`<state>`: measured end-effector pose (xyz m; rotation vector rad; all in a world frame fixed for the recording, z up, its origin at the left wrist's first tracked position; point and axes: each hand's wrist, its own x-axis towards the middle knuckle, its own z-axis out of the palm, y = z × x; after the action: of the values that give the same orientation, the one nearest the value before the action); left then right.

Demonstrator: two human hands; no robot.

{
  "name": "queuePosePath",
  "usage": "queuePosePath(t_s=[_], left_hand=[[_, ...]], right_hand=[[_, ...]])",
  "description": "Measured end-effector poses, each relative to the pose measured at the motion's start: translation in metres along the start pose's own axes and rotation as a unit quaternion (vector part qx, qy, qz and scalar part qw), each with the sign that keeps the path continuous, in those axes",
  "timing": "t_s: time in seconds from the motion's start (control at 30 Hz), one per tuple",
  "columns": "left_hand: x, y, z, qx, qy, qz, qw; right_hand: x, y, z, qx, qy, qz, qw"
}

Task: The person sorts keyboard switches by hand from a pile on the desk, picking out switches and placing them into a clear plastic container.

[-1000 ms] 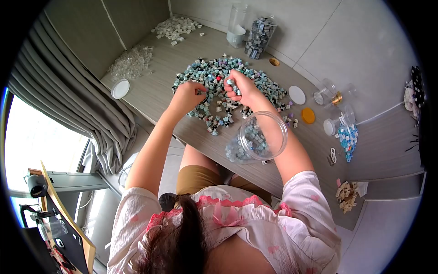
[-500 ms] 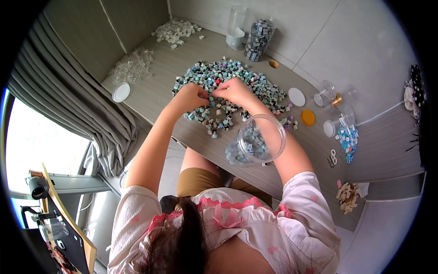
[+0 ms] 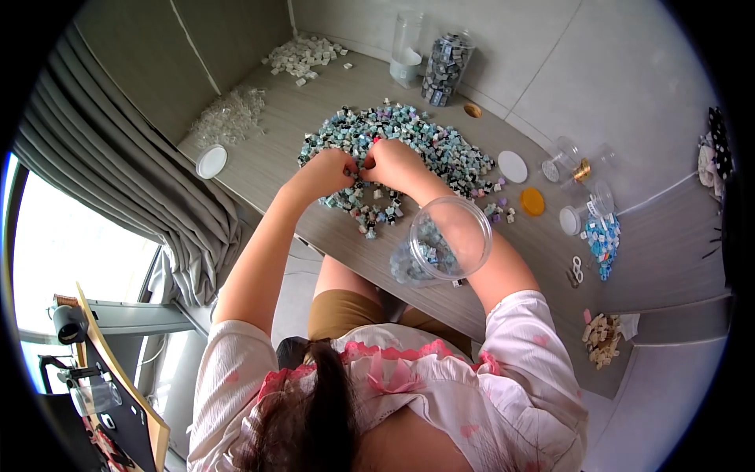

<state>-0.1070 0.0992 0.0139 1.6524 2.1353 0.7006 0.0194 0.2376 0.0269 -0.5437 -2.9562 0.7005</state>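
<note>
A wide heap of small cube-like pieces [image 3: 440, 141] in pale blue, grey, black and some lilac spreads over the table. At its near edge my left hand [image 3: 329, 171] has its fingers curled together, low over the pieces. Close beside it, my right hand [image 3: 393, 164] is bent in a pinch, its fingertips almost meeting those of the left. Whatever the fingers hold is too small or hidden to make out. A clear plastic jar [image 3: 403, 266], partly filled with blue-grey pieces, stands by my right forearm with its mouth open.
Behind the heap stand a clear jar [image 3: 407, 47] and a jar of grey pieces [image 3: 448, 71]. White pieces [image 3: 303, 57] and clear pieces [image 3: 230, 118] lie at left. Lids, including an orange lid [image 3: 532, 201], blue pieces [image 3: 602, 245], scissors [image 3: 578, 270] and beige pieces [image 3: 602, 340] lie right.
My right hand has shifted slightly down and left, its fingers more curled. The left hand stays nearly in place, and the two hands' fingertips are now closer together.
</note>
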Motion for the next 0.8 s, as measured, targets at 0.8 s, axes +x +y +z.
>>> queuePosePath(t_s=[0.8], left_hand=[[-0.055,0.221,-0.029,-0.225,0.12,0.262,0.931]], right_hand=[[-0.148,-0.034,-0.154,0.697,0.132,-0.083,0.7]])
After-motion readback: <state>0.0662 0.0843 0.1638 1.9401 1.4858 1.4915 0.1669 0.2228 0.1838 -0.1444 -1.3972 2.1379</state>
